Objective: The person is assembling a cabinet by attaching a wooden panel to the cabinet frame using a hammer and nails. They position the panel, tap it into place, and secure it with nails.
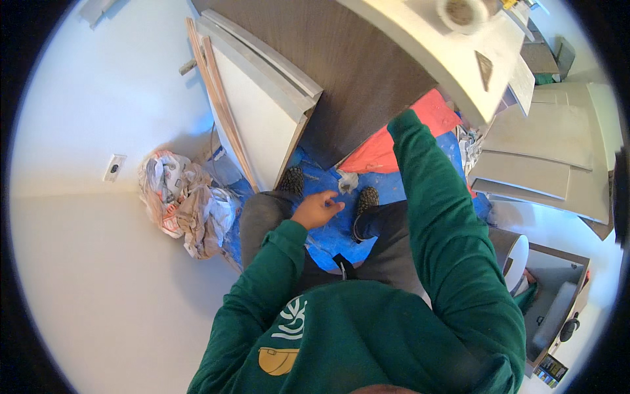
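My left hand [319,210] hangs in front of my lap, palm inward, with its fingers loosely bent and thumb apart; nothing shows in it. My right arm, in a green sleeve [436,190], reaches forward to the lower edge of a dark brown wood-grain panel [341,72]. The right hand itself is hidden behind that panel, so its grip does not show. Above the panel lies a cream-coloured worktop [440,49], carrying a round roll [462,12] and a small brown triangular piece [484,69].
White boards [252,105] and thin wood strips [220,98] lean at the left. Crumpled plastic bags [187,197] lie by the wall below an outlet [114,168]. Blue sheeting [321,240] and a red sheet [374,151] cover the floor. Flat panels [531,174] and an open cabinet box [558,276] stand right.
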The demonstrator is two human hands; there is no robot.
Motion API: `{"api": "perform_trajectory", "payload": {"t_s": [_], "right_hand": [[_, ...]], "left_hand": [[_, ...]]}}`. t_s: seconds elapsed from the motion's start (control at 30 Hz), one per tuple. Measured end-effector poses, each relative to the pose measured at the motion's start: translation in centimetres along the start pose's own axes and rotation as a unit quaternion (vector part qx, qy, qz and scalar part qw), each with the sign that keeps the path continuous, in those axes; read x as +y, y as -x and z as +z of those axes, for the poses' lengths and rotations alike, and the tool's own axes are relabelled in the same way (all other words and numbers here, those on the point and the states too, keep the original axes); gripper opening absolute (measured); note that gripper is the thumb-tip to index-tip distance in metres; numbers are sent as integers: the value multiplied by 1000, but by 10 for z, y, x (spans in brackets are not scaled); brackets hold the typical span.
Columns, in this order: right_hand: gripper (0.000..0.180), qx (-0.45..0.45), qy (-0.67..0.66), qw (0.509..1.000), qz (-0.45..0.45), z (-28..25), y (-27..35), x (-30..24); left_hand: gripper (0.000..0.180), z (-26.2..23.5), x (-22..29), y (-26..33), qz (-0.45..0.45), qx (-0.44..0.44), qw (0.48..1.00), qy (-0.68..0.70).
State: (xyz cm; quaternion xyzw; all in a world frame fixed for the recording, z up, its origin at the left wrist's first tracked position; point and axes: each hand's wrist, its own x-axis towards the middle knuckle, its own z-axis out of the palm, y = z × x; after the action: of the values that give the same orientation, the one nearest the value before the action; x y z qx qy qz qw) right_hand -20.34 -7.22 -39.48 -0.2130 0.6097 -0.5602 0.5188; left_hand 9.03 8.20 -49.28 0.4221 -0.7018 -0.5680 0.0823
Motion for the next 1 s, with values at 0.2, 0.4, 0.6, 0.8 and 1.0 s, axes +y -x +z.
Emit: {"api": "perform_trajectory", "payload": {"t_s": [0.2,0.4,0.6,0.8,1.0], "right_hand": [[22,14,19,998,-50,-46,73,19],[19,11,-110,992,-63,-87,257,57],[18,-65,-376,917,114,-106,293,100],[21,-83,-249,943,205,-117,253,142],[19,-107,-244,944,195,-110,250,142]], "left_hand": [[41,0,9,8,1,11,1000,-22],[24,-7,46,25,95,150,984,-6],[12,-56,196,65,341,387,844,-145],[36,-117,359,85,461,439,661,-397],[51,-132,394,89,408,308,600,-615]]}}
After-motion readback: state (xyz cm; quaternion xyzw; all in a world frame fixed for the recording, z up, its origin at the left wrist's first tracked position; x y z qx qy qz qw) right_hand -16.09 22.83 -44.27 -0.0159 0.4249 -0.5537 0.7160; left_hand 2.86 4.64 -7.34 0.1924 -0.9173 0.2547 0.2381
